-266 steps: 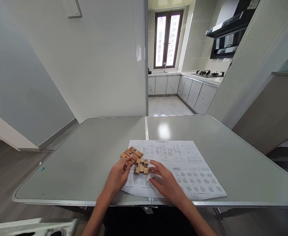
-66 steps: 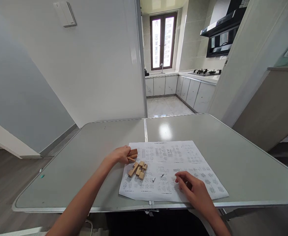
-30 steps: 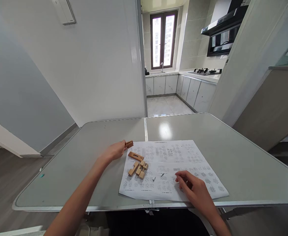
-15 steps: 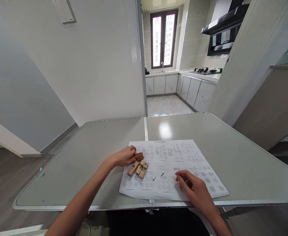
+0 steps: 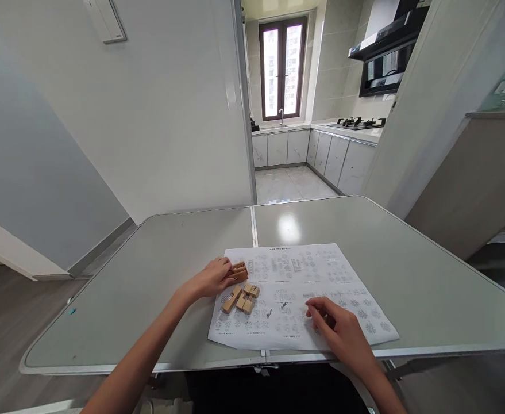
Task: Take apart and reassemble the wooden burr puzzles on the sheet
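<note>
My left hand [image 5: 214,278] is closed around the left ends of a few wooden puzzle blocks [image 5: 240,273] lying side by side at the left part of the printed sheet [image 5: 295,333]. Its fingertips are partly hidden behind these pieces. Just below them, more light wooden pieces lie on the paper: a notched bar [image 5: 231,300] and a small group of blocks [image 5: 247,298], one with a dark number on it. My right hand [image 5: 336,323] rests on the lower right of the sheet, fingers curled and thumb near the index finger, with nothing visible in it.
The sheet carries rows of small printed diagrams and some pen marks [image 5: 283,306]. It lies on a pale green folding table [image 5: 178,247] with a metal rim and a centre seam. A small teal bit [image 5: 72,311] is near the left edge. Beyond is a kitchen.
My left hand and the blocks it holds have shifted slightly left, away from the loose pieces, and more of the held blocks shows. My right hand stays put. The whole view has shifted slightly.
</note>
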The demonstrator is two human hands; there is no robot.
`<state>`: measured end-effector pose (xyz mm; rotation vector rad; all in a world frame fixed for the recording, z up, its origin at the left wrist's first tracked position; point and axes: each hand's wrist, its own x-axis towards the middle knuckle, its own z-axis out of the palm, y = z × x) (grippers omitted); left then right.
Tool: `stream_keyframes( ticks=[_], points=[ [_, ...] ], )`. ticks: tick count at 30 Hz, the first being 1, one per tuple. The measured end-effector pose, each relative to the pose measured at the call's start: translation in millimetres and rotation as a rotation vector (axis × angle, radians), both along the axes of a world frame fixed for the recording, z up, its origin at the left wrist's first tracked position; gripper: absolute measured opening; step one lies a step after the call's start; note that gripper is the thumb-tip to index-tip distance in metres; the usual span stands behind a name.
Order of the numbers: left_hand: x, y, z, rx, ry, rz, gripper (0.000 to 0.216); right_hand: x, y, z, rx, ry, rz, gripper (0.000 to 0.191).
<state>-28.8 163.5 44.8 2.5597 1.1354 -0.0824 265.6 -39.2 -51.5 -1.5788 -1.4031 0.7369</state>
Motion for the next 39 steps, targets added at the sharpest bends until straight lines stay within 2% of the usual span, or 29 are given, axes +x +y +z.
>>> stream_keyframes(
  ticks=[3, 4, 6, 8, 10, 12, 14, 17, 19, 24, 30, 33, 39],
  points=[
    [3.9, -11.1, 11.1, 0.016, -0.088, 0.074, 0.027, -0.5, -0.2, 0.0, 0.000, -0.002, -0.006, 0.034],
    [7.5, -19.6, 16.6, -0.023, -0.187, 0.122, 0.028, -0.4, -0.1, 0.1, 0.000, -0.003, -0.005, 0.034],
    [18.1, -44.0, 26.6, -0.158, -0.408, 0.153, 0.029, -0.2, 0.3, 0.2, -0.002, -0.008, 0.001, 0.034],
    [31.9, -74.5, 30.2, -0.315, -0.556, 0.112, 0.026, 0.0, 0.6, 0.7, -0.003, -0.011, 0.002, 0.035],
    [45.6, -103.7, 23.1, -0.398, -0.593, 0.095, 0.022, -0.4, 0.5, 2.0, -0.004, -0.005, 0.002, 0.035],
    [56.6, -125.0, 6.1, -0.346, -0.559, 0.122, 0.019, -1.3, 0.3, 3.7, -0.003, 0.010, -0.002, 0.036],
    [64.0, -135.5, -14.8, -0.313, -0.581, 0.172, 0.019, -2.3, 0.2, 5.2, 0.000, 0.022, -0.007, 0.038],
    [68.3, -133.8, -39.0, -0.250, -0.620, 0.234, 0.019, -2.8, 0.7, 6.0, 0.012, 0.025, -0.012, 0.039],
    [67.4, -126.0, -45.7, -0.210, -0.632, 0.253, 0.019, -2.5, 1.1, 5.8, 0.023, 0.026, -0.018, 0.039],
    [61.4, -107.7, -40.2, -0.153, -0.597, 0.242, 0.019, -2.1, 1.1, 6.4, 0.025, 0.022, -0.024, 0.036],
    [77.2, -113.0, -29.2, -0.138, -0.521, 0.104, 0.021, -2.9, 1.2, 7.2, 0.031, 0.025, -0.016, 0.036],
    [92.0, -117.6, -29.9, -0.150, -0.489, 0.059, 0.023, -3.2, 1.2, 8.5, 0.027, 0.036, -0.021, 0.036],
    [107.6, -115.5, -40.0, -0.125, -0.530, 0.081, 0.030, -0.9, 2.3, 12.3, 0.022, 0.079, -0.031, 0.040]
  ],
)
